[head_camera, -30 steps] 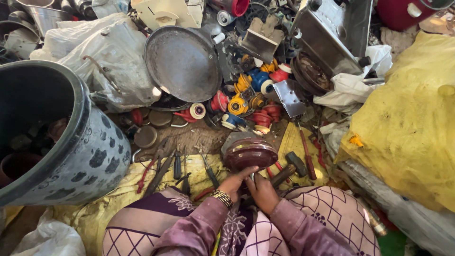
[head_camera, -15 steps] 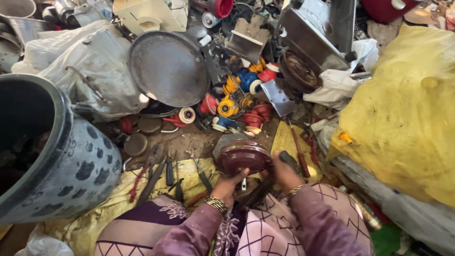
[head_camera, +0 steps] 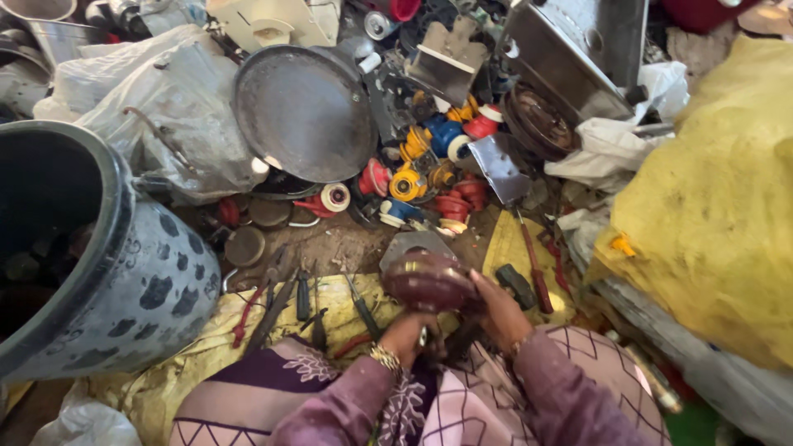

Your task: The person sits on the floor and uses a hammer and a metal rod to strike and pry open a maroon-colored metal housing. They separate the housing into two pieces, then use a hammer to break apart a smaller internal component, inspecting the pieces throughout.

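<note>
Low in the middle of the frame, both hands meet on a dark reddish-brown round metal part [head_camera: 427, 281], held just above the lap. Left hand [head_camera: 406, 332], with a gold bracelet [head_camera: 383, 357] at the wrist, grips it from beneath, fingers curled narrow around its underside. Right hand [head_camera: 498, 307] presses against its right edge, fingers wrapped close on the rim. Behind the part lies a grey metal plate [head_camera: 413, 244] on bare ground.

Left of the hands, on a yellow cloth [head_camera: 206, 339], lie several hand tools: red-handled pliers [head_camera: 248, 318] and dark screwdrivers [head_camera: 303, 296], side by side. Just right of the hands rests a dark hammer head [head_camera: 516, 285] and a long red-handled tool [head_camera: 535, 268].

At the far left stands a large grey spotted bucket [head_camera: 140, 289]. Toward the upper middle sits a round dark pan [head_camera: 304, 111], with grey plastic sacks [head_camera: 149, 107] to its left. Between pan and hands is a heap of red, yellow and blue spools [head_camera: 429, 165]. A big yellow sack [head_camera: 719, 215] fills the right side.
</note>
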